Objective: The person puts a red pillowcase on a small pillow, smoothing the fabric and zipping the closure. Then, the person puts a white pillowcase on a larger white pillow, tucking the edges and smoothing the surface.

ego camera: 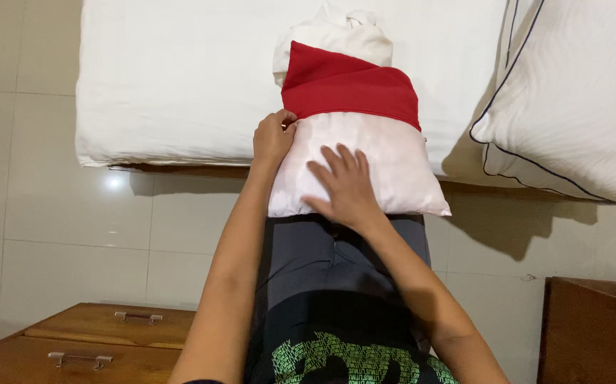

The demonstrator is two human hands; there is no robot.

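Observation:
A small white pillow (386, 167) lies at the near edge of a white bed (180, 78), partly covered by a red pillowcase (347, 85) over its far half. My left hand (272, 136) grips the red pillowcase's edge at the pillow's left side. Flat on the bare white part rests my right hand (343, 186), fingers spread, holding nothing. Bunched white cloth (336, 32) sticks out beyond the red case.
A large white pillow with dark piping (571, 99) lies on the bed at the right. A wooden drawer chest (87, 341) stands at lower left and a wooden piece of furniture (596, 331) at lower right. Pale tiled floor (38, 206) surrounds the bed.

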